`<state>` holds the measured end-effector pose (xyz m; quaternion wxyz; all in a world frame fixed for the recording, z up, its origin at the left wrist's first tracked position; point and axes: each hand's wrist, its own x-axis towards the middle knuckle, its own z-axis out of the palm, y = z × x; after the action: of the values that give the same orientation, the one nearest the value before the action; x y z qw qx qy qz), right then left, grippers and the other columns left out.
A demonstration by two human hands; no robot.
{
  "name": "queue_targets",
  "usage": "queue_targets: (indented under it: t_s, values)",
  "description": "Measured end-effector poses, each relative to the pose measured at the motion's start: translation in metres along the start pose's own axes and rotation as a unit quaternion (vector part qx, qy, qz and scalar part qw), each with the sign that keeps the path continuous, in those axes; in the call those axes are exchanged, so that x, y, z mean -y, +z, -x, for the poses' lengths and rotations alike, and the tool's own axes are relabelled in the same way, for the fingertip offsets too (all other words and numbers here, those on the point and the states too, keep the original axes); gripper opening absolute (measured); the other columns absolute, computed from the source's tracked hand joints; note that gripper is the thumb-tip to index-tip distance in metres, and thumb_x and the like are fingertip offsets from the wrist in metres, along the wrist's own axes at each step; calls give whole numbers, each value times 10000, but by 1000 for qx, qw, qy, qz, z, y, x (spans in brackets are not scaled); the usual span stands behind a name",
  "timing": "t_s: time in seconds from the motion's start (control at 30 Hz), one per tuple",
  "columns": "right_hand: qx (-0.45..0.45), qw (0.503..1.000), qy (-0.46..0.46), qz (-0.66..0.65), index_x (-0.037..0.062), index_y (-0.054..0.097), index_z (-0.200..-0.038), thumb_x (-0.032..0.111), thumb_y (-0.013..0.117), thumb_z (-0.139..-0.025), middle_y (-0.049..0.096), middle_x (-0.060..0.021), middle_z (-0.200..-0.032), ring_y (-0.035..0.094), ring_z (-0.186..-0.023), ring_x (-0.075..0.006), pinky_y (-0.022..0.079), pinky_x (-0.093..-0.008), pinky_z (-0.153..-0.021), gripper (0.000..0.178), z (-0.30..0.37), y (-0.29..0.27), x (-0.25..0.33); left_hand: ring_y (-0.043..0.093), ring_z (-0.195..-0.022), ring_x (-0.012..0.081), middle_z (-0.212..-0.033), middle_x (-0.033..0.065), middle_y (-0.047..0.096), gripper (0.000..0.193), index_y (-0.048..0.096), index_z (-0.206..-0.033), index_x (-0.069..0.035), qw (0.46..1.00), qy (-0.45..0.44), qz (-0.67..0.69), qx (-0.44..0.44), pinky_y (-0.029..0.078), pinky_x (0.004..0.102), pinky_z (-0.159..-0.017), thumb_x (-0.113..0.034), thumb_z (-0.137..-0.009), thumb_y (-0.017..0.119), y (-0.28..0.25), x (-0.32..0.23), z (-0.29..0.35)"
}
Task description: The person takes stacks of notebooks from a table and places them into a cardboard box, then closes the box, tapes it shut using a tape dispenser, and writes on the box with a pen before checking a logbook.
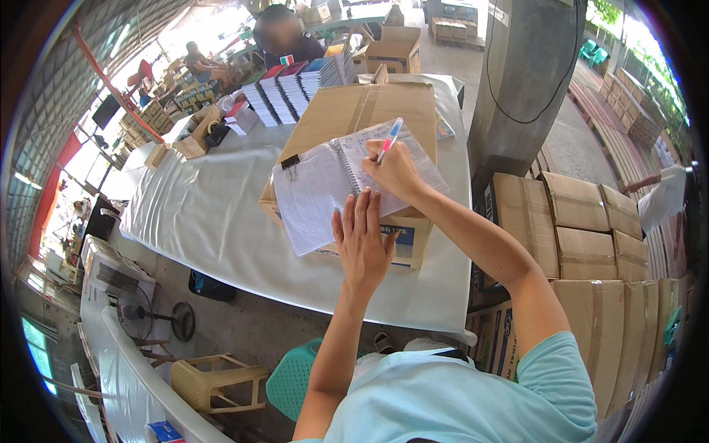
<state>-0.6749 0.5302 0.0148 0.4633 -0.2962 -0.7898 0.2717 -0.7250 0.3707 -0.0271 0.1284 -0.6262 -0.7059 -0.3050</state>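
An open spiral notebook (pixel 310 184) lies on top of a closed cardboard box (pixel 332 111) on the white-covered table (pixel 207 192). Handwriting covers much of its right page, while the left page looks ruled and mostly unwritten. A black binder clip (pixel 290 161) grips the left page's upper corner. My right hand (pixel 395 168) is closed round a pink and blue pen (pixel 390 140), held over the right page; the tip is hidden by the fingers. Flat on the notebook's lower edge rests my left hand (pixel 363 240), fingers stretched out and holding nothing.
Stacks of spiral notebooks (pixel 288 92) stand at the table's far side, with a person (pixel 284 40) behind them. Taped cartons (pixel 583 221) are piled to my right beside a concrete pillar (pixel 521 88). Stools (pixel 218 380) and a fan (pixel 140 314) stand at the lower left.
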Motion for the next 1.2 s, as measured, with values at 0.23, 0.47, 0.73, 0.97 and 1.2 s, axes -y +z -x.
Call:
queue_targets:
  t_s: [0.23,0.47,0.73,0.97,1.2]
  values:
    - [-13,999,-34,-7,-19,422,-647,76,618,-712,483,-197,-584,463,-512,-336,387,-399,-515,228,-1,2,-4,342,-1358,327,-1466,78,401,841,369,-1431,-95,1000,3,0,-2,216,521,-1116,-270,-721,784,-1,0,0]
    - [5,1000,-15,1,-4,510,-652,119,605,-705,552,-232,-621,563,-637,-439,442,-487,-590,164,1,-1,2,348,-1355,327,-1462,83,406,840,371,-1428,-92,1000,7,4,-3,216,524,-1114,-266,-717,785,-1,2,1]
    - [-52,960,122,-245,51,553,-710,123,651,-789,514,-88,-563,510,-498,-227,398,-344,-478,145,-3,-18,-24,374,-1325,339,-1436,100,424,814,387,-1412,-95,998,15,27,-53,242,522,-1092,-210,-716,793,-8,-16,20]
    - [-176,631,87,-750,147,482,-703,264,542,-986,312,24,-521,264,-441,-80,235,-247,-408,313,141,-142,-113,522,-1024,147,-1224,57,528,561,451,-1333,-121,679,-349,636,-111,444,322,-827,-266,-856,707,38,26,99]
    - [-326,631,289,-641,147,502,-652,322,561,-978,402,12,-514,296,-419,-74,274,-237,-384,375,309,-173,-76,472,-1146,217,-1283,104,489,603,438,-1330,-52,829,-120,446,-316,413,357,-929,-339,-870,703,-11,0,-18]
